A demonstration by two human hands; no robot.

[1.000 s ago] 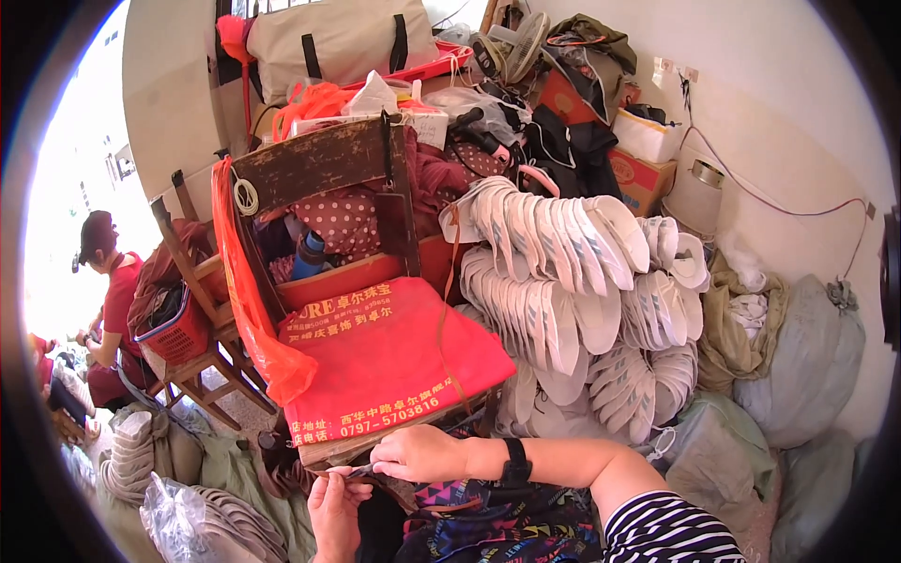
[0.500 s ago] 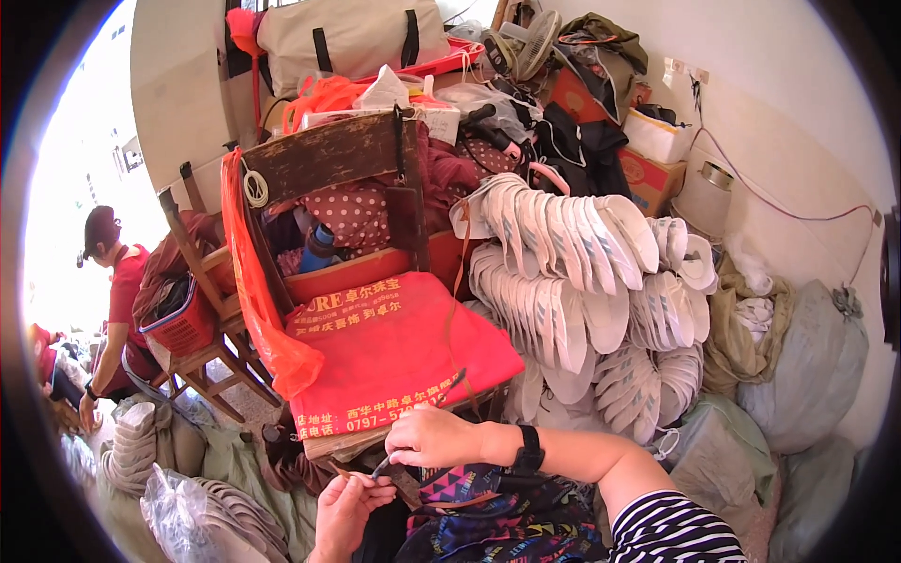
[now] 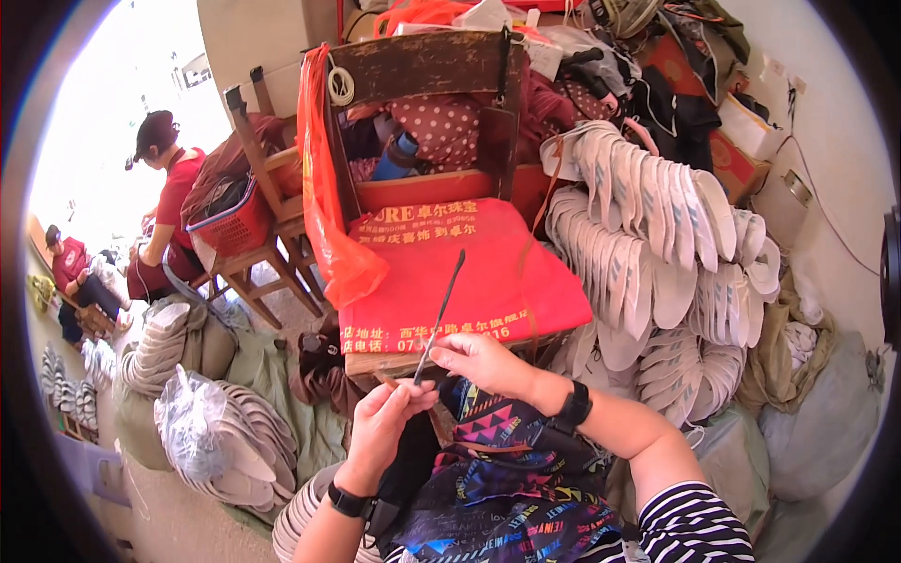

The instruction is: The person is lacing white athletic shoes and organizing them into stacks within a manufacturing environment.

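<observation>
A thin dark strip [image 3: 451, 284] slants upward, its upper end seen against a red bag [image 3: 404, 272] covering the seat of a wooden chair [image 3: 422, 68], perhaps as padding. Both hands are closed in a pinch: the left hand [image 3: 387, 413] grips its lower end, the right hand [image 3: 481, 362] just above, apparently steadying it. Yellow Chinese lettering, partly legible, crosses the bag.

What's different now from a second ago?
The view swung left and down. The dark thin strip now shows sticking up over the red cloth. The co-worker in red, reaching down half a second ago, now has that arm raised toward the lap. The left hand and right hand still hold the strip; cloth and white shoe-shaped pieces stayed put.
</observation>
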